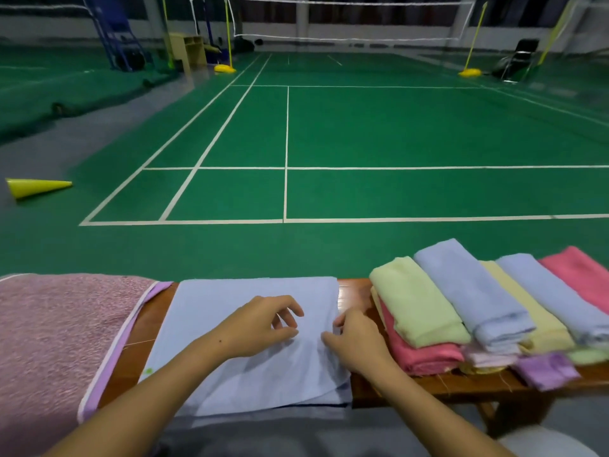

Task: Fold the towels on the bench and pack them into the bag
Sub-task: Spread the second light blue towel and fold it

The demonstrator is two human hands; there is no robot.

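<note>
The head view looks down at a wooden bench (359, 291) at the edge of a green court, with a pale blue towel (230, 357) spread flat across its middle, its near edge hanging just over the front of the bench. Both hands are on this towel, close together near its right side. The left hand (263, 324) has its fingers loosely curled with thumb and fingertips coming together over the cloth; whether it has actually pinched up fabric I cannot tell. The right hand (357, 341) sits at the towel's right edge with fingers bent onto the cloth, seemingly nipping that edge, though the grasp is partly hidden. To the left lies a large pink towel (56, 341) with a lilac border, just beside the blue one. To the right, a stack (478, 318) of folded towels in green, blue, yellow, pink and lilac leans in overlapping rows, close to the right hand. No bag is in view. A yellow cone (36, 188) lies on the floor well away. The step looks like starting a fold on the blue towel, with packing not yet begun. The main risk is an uneven fold: if only one layer is pinched, the towel would drag askew or slide off the front edge. A wide sweep of the right arm could also knock the leaning stack
</note>
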